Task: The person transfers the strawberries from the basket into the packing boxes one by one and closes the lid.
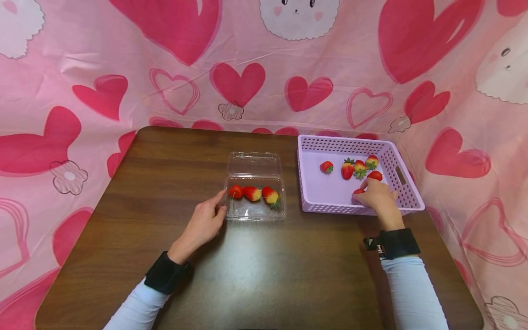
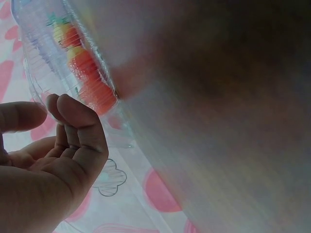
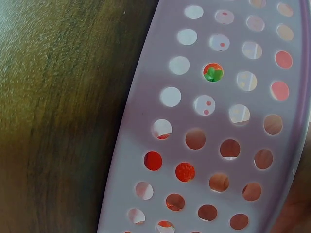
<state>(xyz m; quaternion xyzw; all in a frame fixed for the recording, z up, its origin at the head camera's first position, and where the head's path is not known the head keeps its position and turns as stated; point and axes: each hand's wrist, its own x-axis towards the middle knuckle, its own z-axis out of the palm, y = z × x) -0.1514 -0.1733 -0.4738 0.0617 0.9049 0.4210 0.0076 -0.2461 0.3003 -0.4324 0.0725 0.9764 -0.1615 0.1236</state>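
Observation:
A clear plastic clamshell box (image 1: 255,211) stands with its lid (image 1: 254,164) raised at the back. Three strawberries (image 1: 251,193) lie in a row inside it. My left hand (image 1: 204,220) touches the box's left side with an extended index finger; the thumb is below, near the front corner. Over at the right, my right hand (image 1: 377,197) reaches into a lilac basket (image 1: 321,190) and pinches a strawberry (image 1: 358,192) near its front wall. In the right wrist view, the perforated basket wall (image 3: 141,121) hides most of that hand.
Several other strawberries (image 1: 348,169) lie in the basket, one (image 1: 375,175) just beyond my right fingers. Brown wooden table (image 1: 264,270) surface runs around both containers. A pink heart-patterned cloth (image 1: 185,50) hangs behind the table and along its sides.

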